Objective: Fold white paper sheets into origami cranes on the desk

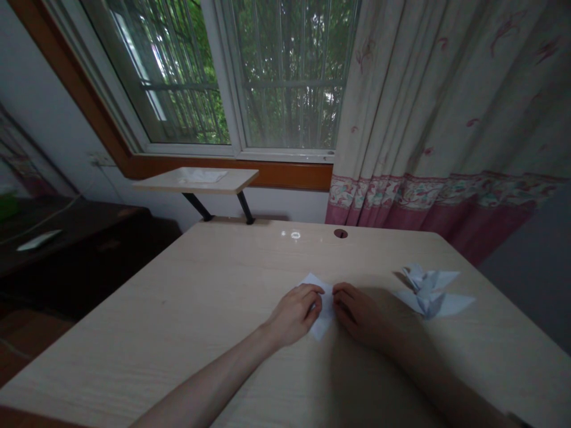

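A small folded white paper (322, 297) lies on the light wooden desk (200, 309), near its middle. My left hand (294, 312) rests on the paper's left side with its fingers curled and pressed on it. My right hand (359, 312) presses the paper's right side, fingers curled too. Both hands hide most of the paper; only its far corner and near tip show. To the right, a finished folded white paper crane (430, 291) sits on the desk, apart from my hands.
A cable hole (340, 233) is at the desk's far edge. A small raised shelf (196, 179) stands behind it under the window. A flowered curtain (446, 148) hangs at the right. A dark cabinet (66, 238) is at the left.
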Available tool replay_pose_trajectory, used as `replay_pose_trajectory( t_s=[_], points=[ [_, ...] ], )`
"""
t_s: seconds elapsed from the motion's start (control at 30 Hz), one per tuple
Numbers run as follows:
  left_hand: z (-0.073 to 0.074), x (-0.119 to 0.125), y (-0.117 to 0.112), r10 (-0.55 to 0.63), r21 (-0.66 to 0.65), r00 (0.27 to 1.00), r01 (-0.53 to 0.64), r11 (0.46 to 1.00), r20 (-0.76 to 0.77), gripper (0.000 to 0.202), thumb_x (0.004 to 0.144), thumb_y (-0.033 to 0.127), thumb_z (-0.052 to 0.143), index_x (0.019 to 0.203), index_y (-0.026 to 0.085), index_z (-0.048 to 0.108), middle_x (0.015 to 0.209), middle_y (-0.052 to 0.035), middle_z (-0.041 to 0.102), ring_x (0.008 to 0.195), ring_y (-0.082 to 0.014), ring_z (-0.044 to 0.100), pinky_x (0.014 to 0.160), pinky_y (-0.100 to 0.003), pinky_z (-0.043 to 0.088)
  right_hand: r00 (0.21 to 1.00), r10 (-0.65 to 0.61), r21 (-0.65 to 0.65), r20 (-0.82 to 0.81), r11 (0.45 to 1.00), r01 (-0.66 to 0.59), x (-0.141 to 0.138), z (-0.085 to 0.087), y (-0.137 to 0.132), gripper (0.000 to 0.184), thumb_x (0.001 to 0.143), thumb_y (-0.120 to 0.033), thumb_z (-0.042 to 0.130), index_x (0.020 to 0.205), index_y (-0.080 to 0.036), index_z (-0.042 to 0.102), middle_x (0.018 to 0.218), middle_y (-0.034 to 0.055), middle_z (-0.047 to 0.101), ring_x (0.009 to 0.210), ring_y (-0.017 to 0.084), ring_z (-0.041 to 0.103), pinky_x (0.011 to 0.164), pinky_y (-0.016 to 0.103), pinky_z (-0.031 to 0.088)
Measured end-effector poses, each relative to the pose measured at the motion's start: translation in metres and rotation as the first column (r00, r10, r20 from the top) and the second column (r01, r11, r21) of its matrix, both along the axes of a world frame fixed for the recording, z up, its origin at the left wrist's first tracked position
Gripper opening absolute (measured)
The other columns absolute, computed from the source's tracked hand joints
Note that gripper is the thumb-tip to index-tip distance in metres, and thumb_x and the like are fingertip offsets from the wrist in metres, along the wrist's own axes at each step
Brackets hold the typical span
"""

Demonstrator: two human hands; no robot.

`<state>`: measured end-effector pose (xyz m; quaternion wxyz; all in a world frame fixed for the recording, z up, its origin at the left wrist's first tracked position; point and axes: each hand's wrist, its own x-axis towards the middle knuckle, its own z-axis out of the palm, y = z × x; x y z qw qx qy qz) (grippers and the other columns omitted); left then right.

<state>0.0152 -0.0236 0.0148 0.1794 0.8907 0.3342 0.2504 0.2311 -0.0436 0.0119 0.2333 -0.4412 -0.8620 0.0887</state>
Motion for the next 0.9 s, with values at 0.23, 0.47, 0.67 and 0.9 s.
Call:
replay_pose_trajectory(
  t_s=[0.23,0.47,0.67,0.9],
  points=[
    [-0.005,0.003,0.001,0.064,-0.008,0.998,-0.064,0.998,0.015,0.011,0.092,0.019,0.051,0.082,0.02,0.056,0.107,-0.0066,0.061,0.103,-0.0208,0.055,0.093,-0.034,0.047,0.998,-0.045,0.029,-0.047,0.999,0.046,0.001,-0.008,0.004,0.02,0.091,-0.015,0.041,0.099,-0.019,0.058,0.114,0.0113,0.059,0.103,0.021,0.06,0.094,0.036,0.049],
    [-0.007,0.009,-0.002,0.146,0.022,0.989,-0.146,0.989,-0.026,0.011,0.091,0.019,0.054,0.08,0.019,0.053,0.099,-0.0056,0.058,0.098,-0.0218,0.053,0.089,-0.035,0.047,0.997,-0.073,0.054,-0.002,0.996,0.073,-0.001,-0.011,0.006,0.019,0.09,-0.013,0.043,0.101,-0.017,0.058,0.115,0.0136,0.06,0.107,0.023,0.06,0.095,0.038,0.05],
    [-0.003,0.017,-0.007,0.193,0.093,0.969,-0.18,0.979,-0.152,0.004,0.092,0.02,0.05,0.09,0.019,0.054,0.1,-0.0065,0.057,0.097,-0.0245,0.051,0.088,-0.04,0.048,0.999,-0.053,0.113,0.007,0.992,0.052,0.0,-0.023,0.009,0.022,0.091,-0.012,0.04,0.104,-0.017,0.057,0.116,0.0142,0.06,0.111,0.024,0.057,0.098,0.043,0.047],
    [-0.006,0.021,-0.005,0.227,0.12,0.955,-0.207,0.971,-0.19,0.006,0.093,0.023,0.052,0.094,0.018,0.055,0.104,-0.0078,0.056,0.099,-0.0261,0.049,0.091,-0.042,0.046,0.997,-0.061,0.117,0.049,0.992,0.055,-0.002,-0.023,0.01,0.016,0.091,-0.012,0.043,0.097,-0.018,0.057,0.112,0.0135,0.061,0.109,0.025,0.057,0.095,0.046,0.048]
  ],
)
